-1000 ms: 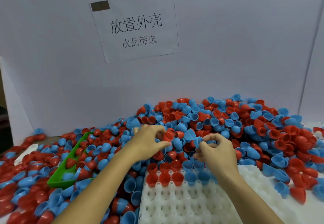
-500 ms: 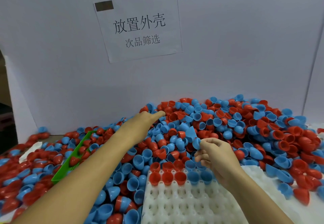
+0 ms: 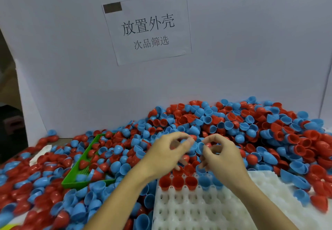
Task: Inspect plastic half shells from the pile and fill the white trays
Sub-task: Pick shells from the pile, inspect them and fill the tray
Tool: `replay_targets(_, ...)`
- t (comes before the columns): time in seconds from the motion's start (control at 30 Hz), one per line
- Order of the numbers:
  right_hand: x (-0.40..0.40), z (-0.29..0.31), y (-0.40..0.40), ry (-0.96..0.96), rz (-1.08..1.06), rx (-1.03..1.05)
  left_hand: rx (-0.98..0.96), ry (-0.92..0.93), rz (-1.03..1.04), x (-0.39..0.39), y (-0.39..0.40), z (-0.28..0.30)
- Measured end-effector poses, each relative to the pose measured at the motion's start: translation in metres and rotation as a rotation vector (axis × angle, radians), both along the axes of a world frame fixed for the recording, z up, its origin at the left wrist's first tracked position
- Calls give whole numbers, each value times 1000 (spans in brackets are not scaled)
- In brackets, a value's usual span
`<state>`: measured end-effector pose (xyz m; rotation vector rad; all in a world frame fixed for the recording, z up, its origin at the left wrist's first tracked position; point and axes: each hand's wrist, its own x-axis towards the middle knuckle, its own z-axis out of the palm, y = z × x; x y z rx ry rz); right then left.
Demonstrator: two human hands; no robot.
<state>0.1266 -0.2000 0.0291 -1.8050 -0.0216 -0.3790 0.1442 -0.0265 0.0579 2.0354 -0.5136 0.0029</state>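
A big pile of red and blue plastic half shells [image 3: 251, 127] covers the table. In front lies a white tray [image 3: 197, 210]; its far row holds three red shells [image 3: 177, 182] and blue shells [image 3: 204, 181]. Both hands hover over the tray's far edge, fingertips nearly meeting. My left hand [image 3: 167, 156] pinches a small blue shell [image 3: 184, 141] between thumb and fingers. My right hand [image 3: 222, 157] pinches another blue half shell [image 3: 198, 148] at its fingertips. The view is slightly blurred here.
A green tray [image 3: 86, 168], half buried in shells, lies to the left. A second white tray [image 3: 269, 184] sits at the right under the first. A white wall with a paper sign [image 3: 147, 26] stands behind the pile.
My left hand, stretched far into the pile half a second ago, has come back with a blue shell to meet my right hand. My right hand rose slightly, still holding its blue shell.
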Motion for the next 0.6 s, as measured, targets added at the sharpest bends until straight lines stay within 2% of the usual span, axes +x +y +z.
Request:
replay_targets(0.1, -4, -1, 7, -96, -10, -114, -130, 2, 19, -15, -5, -13)
replay_targets(0.2, -6, -1, 10, -132, 5, -61, -199, -42, 125, -16, -6, -17)
replay_targets(0.4, -8, 1, 7, -85, 172, -28, 65, -273, 159, -20, -6, -17)
replay_targets(0.5, -6, 0, 6, -46, 220, -80, 177, -306, 106, -21, -7, -19)
replay_targets(0.6, -3, -2, 6, -73, 114, -104, 240, -250, 26, -21, -3, -20)
